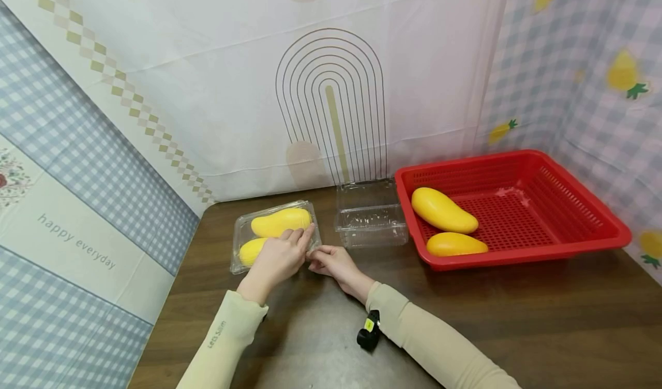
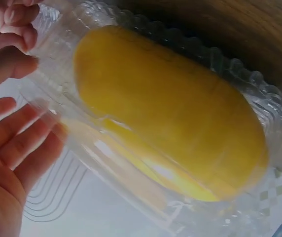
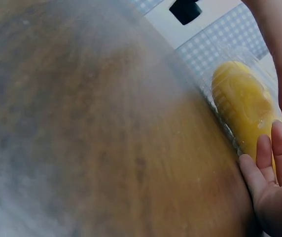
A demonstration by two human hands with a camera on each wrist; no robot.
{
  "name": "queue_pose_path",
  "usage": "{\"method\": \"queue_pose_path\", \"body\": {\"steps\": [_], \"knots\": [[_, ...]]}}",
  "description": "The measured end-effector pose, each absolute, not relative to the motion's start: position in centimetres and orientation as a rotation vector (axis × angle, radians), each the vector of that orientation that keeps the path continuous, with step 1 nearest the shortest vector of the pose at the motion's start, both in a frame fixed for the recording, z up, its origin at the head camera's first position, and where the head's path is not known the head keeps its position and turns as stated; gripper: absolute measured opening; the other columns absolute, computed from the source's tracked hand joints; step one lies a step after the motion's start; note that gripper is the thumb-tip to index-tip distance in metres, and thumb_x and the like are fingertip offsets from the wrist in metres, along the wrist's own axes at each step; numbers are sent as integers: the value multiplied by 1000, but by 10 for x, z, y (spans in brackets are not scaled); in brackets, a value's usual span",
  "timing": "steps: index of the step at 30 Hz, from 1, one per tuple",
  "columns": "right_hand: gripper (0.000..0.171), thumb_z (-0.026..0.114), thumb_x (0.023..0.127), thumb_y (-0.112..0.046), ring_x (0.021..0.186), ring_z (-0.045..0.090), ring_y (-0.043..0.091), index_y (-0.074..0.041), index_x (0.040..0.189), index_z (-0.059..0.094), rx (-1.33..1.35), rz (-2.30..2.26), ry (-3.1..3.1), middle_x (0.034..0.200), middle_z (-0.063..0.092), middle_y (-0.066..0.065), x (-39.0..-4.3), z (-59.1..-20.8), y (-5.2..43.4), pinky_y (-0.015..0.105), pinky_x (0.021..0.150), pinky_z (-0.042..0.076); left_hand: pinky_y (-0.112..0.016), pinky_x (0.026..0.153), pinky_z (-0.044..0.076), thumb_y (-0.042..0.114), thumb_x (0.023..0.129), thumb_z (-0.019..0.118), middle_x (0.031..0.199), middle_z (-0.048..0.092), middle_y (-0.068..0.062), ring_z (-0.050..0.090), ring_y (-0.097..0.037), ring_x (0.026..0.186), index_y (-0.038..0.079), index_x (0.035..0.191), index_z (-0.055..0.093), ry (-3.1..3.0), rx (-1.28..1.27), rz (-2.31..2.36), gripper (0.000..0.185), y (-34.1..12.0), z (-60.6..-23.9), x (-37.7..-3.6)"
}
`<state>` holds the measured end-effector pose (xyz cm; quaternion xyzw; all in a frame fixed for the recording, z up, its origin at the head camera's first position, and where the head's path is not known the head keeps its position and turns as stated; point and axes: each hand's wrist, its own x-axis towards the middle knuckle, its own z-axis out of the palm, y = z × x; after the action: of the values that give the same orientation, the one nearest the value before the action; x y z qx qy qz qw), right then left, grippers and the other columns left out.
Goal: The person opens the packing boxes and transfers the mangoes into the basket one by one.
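Two yellow mangoes (image 1: 281,222) lie side by side inside a clear plastic clamshell container (image 1: 239,228) at the left of the table. My left hand (image 1: 279,258) reaches over its lid from the front, the fingers fairly straight and touching the right side. Through the see-through plastic, the left wrist view shows the fingertips (image 2: 47,133) along the lid's edge, beside one mango (image 2: 170,113). At the container's near right corner, my right hand (image 1: 336,265) pinches the rim between thumb and fingers. The right wrist view has these fingers (image 3: 281,153) close by the mango, the thumb hidden.
Just right of the hands stands another clear clamshell container (image 1: 372,222) with its lid up. Beside it, a red plastic basket (image 1: 522,255) holds two more mangoes (image 1: 445,210). A patterned cloth wall (image 1: 233,119) borders the wooden table (image 1: 320,343) behind.
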<state>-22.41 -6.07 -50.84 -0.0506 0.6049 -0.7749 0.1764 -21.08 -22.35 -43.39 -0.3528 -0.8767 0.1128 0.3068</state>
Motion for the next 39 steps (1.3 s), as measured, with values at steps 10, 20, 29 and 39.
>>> {"method": "queue_pose_path", "body": {"steps": [10,20,29,39], "knots": [[21,61,97,-8,66,64,8,7,105,73,-149,-2190,1755,68,65,-3,-228,-501,-60,26,73,58,-35,47,54,10,84,75,95,66,-12,64,-26,75,0,118,69,-2338,-870,397,36,-211,-432,-212],[19,59,100,-10,65,63,8,5,104,72,-140,-2184,1765,68,63,-2,-224,-505,-63,27,71,58,-32,48,54,7,85,70,91,66,-14,63,-24,67,-4,116,70,-2276,-870,462,33,-208,-437,-208],[18,60,99,-8,66,64,10,5,101,72,-150,-2160,1769,69,63,0,-218,-495,-59,29,72,59,-31,48,55,7,84,72,91,66,-15,64,-23,67,-5,116,70,-2275,-890,465,34,-208,-440,-209],[19,60,100,-11,65,64,9,3,104,72,-150,-2182,1764,69,64,-2,-221,-506,-62,31,72,59,-33,50,56,10,85,74,98,69,-16,69,-26,73,-5,117,71,-2306,-917,456,35,-209,-438,-209]]}}
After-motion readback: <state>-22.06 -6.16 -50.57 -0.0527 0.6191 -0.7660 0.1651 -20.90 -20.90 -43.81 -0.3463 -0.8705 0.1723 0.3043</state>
